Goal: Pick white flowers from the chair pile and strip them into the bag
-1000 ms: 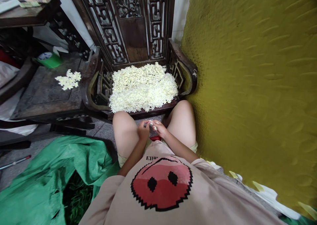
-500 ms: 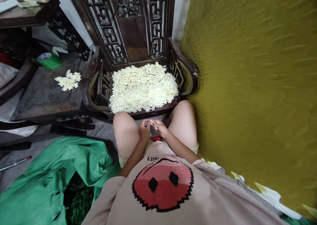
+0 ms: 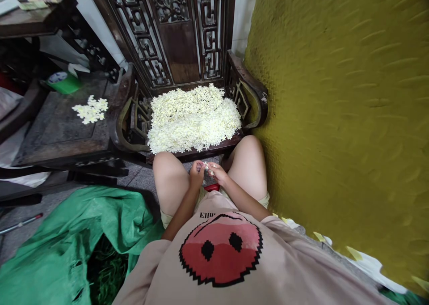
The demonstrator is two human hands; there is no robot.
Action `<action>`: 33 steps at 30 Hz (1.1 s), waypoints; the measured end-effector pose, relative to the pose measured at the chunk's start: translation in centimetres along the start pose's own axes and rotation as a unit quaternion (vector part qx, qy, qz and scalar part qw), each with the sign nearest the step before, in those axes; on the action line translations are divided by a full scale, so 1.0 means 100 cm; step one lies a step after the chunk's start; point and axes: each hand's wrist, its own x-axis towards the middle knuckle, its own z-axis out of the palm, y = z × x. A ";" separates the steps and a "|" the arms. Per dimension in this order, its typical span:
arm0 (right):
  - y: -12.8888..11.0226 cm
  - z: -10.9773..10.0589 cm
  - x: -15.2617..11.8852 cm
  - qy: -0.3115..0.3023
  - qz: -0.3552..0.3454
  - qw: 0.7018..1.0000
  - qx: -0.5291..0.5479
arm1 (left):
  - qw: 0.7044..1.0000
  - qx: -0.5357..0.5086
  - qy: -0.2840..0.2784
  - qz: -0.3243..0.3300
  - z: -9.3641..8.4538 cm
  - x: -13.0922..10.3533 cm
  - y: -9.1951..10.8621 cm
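Observation:
Between my knees, my left hand point(image 3: 197, 172) and my right hand point(image 3: 217, 173) meet with their fingertips close together. Small white flowers point(image 3: 211, 171) show at the fingers of my right hand, and one white flower point(image 3: 205, 165) sits where the fingertips of both hands come together. The fingers of each hand are pinched; the exact grip is too small to make out. Just beyond my knees, a thick heap of white flowers point(image 3: 194, 117) covers the seat of a dark carved wooden chair point(image 3: 182, 50).
A side table point(image 3: 60, 126) on the left bears a small cluster of white flowers point(image 3: 90, 110) and a green tape roll point(image 3: 63, 82). A green sack point(image 3: 110, 211) with dark green strands lies at lower left. A yellow padded sheet point(image 3: 335, 95) stands along the right.
My hands stay together between my knees, with only slight finger movement around the flower. The view has shifted very slightly. The heap of flowers looks the same.

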 end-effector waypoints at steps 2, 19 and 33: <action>0.000 0.000 0.000 -0.001 0.001 1.000 0.004 | 1.000 -0.002 0.000 -0.001 0.000 0.000 -0.001; -0.002 -0.001 -0.002 -0.015 0.018 1.000 0.022 | 0.999 -0.030 0.009 -0.032 -0.002 -0.002 -0.001; -0.008 0.007 -0.003 -0.087 0.026 0.996 -0.023 | 0.991 0.107 0.049 0.069 -0.015 -0.014 0.008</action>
